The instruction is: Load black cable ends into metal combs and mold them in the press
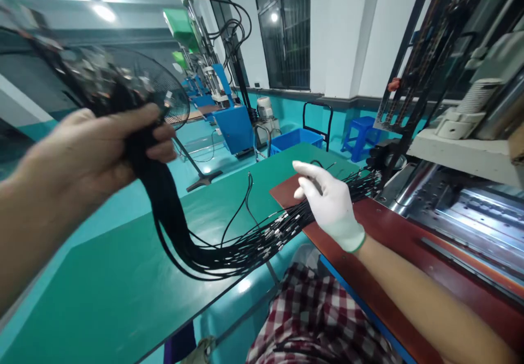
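Note:
Raised at the left, my bare left hand (88, 145) is closed around a thick bundle of black cables (164, 203). Metallic ends fan out above its fingers, blurred by motion. From that fist the bundle sags to the green tabletop (102, 293) and runs right, with small silvery connectors (280, 230) along the middle. My right hand (331, 206), in a white glove, hovers over or rests on the far stretch of the cables; contact is unclear. Its fingers are loosely bent, with a gap between thumb and forefinger and nothing visible in them. One cable loop (248, 189) sticks up between the hands.
A machine with a metal bed (483, 216) stands at the right behind a reddish-brown board (368, 276). Beyond the table are a blue crate (297, 139), a blue stool (360, 135) and a hand cart (317, 105). A floor fan (174, 94) and blue machines (233, 126) stand farther left.

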{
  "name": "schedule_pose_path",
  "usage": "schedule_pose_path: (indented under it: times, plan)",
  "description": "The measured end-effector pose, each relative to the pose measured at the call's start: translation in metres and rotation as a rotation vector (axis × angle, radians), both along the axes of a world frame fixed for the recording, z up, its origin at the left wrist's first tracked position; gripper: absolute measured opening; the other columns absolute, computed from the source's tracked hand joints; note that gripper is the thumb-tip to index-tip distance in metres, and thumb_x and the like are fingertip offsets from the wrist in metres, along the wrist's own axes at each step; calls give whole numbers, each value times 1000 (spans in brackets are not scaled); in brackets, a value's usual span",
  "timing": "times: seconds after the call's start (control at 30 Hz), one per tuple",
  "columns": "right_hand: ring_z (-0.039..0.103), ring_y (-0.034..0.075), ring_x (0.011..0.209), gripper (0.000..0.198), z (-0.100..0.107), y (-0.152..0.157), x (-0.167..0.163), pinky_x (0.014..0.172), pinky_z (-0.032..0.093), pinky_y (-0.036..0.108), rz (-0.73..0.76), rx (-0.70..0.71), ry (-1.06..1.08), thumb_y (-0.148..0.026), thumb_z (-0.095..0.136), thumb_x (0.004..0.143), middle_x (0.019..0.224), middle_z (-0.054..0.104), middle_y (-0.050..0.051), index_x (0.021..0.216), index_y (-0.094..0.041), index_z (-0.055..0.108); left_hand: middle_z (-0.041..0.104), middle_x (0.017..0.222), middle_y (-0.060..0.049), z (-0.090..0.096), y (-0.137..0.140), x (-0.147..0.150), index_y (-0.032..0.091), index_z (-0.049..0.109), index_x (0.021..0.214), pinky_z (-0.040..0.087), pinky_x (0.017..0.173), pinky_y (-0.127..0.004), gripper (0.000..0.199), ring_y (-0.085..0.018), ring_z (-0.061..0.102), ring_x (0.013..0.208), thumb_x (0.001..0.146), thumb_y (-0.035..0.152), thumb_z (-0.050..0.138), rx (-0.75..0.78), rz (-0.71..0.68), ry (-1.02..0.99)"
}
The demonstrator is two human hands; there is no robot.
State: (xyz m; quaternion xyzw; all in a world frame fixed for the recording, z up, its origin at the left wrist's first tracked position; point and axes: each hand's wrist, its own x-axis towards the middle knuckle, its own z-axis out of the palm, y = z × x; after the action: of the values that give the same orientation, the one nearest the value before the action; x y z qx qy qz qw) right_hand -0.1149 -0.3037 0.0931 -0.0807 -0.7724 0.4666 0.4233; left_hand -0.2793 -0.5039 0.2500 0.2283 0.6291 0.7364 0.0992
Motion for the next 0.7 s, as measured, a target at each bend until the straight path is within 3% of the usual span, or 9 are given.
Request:
schedule_pose_path:
  times: [0.13, 0.23, 0.33, 0.47, 0.6, 0.7]
  plan:
    - [67, 12, 97, 33, 16, -8, -13, 92, 53, 27, 89, 284, 112, -25, 45, 96, 125, 65, 1, 126, -23, 60, 48, 55, 3, -24, 23, 15, 10, 56, 81, 36, 36, -15, 10, -5, 44, 39, 77, 0, 58, -221, -236, 25]
    - [61, 13, 115, 33, 4, -17, -16, 99, 51, 27, 139, 465, 108, -22, 44, 97, 126, 65, 2, 127, -22, 59, 48, 53, 4, -42, 36, 19, 12, 54, 76, 31, 37, -15, 13, -4, 43, 38, 77, 12, 67, -313, -339, -55]
    - [64, 18, 111, 37, -17, -26, -10, 91, 54, 31, 204, 627, 49, -16, 42, 95, 125, 65, 6, 130, -20, 56, 53, 50, 1, -55, 48, 24, 12, 53, 69, 33, 41, -18, 23, -5, 45, 40, 83, 26, 66, -408, -440, -74]
    - [67, 17, 100, 35, -45, -38, 4, 86, 54, 27, 383, 571, -137, -20, 39, 97, 115, 69, 6, 128, -21, 57, 64, 59, -4, -61, 61, 32, 13, 52, 68, 33, 41, -21, 27, -6, 44, 39, 82, 32, 67, -410, -547, -95]
    - [69, 17, 94, 32, -75, -47, 19, 83, 52, 27, 566, 588, -306, -21, 43, 95, 107, 72, 4, 119, -23, 64, 51, 42, 2, -65, 69, 39, 12, 56, 68, 29, 40, -20, 27, -6, 41, 36, 82, 33, 66, -393, -575, -95]
    - [69, 18, 89, 21, -73, -40, 23, 81, 52, 26, 677, 421, -312, -31, 60, 87, 100, 74, 1, 104, -25, 71, 55, 49, 1, -69, 68, 43, 12, 56, 66, 30, 40, -20, 29, -5, 42, 36, 78, 34, 71, -375, -614, -103]
